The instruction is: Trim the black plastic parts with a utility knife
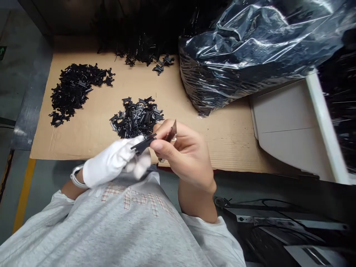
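Observation:
My left hand point(111, 161), in a white glove, pinches a small black plastic part point(143, 144) by its near end. From the other side, my right hand point(187, 154) is bare, with its thumb and forefinger at the far end of that part. Curled in the right hand is a small knife point(172, 132), its pointed blade tilted upward and most of its handle hidden by the fingers. Just beyond both hands lies a pile of similar black parts point(136, 116) on the cardboard sheet point(97, 122).
Another heap of black parts point(71, 91) lies at the left, and more parts point(141, 50) spread into the dark at the back. A large black plastic bag point(236, 55) bulges over the right side, beside an open carton point(289, 126). Below right is metal equipment with cables point(278, 222).

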A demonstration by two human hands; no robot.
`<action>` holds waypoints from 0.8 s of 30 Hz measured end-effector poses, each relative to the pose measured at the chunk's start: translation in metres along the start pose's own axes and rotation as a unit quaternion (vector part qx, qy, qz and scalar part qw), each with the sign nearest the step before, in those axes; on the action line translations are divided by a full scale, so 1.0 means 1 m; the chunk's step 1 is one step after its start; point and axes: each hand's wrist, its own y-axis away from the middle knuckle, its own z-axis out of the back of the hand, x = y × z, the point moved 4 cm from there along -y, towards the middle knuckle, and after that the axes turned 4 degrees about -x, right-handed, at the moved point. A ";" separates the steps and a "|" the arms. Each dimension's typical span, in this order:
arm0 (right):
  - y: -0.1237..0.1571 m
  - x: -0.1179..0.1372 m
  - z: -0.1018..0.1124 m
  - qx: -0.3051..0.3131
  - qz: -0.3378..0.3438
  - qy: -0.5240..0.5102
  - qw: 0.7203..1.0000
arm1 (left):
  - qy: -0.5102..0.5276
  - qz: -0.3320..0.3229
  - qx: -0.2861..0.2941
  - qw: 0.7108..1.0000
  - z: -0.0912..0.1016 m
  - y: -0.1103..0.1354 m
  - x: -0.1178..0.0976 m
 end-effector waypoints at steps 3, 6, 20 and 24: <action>-0.002 -0.001 0.000 0.040 -0.044 0.039 0.997 | -0.035 -0.011 -0.079 0.996 0.021 -0.004 -0.012; -0.003 -0.004 0.001 0.051 -0.066 0.059 0.995 | -0.025 0.020 -0.099 0.995 0.025 -0.006 -0.020; 0.021 -0.006 -0.002 -0.019 0.175 0.139 0.975 | 0.054 0.046 -0.216 0.974 0.015 0.003 -0.018; 0.021 -0.005 -0.006 -0.016 0.208 0.154 0.966 | 0.099 0.076 -0.206 0.971 0.008 0.002 -0.022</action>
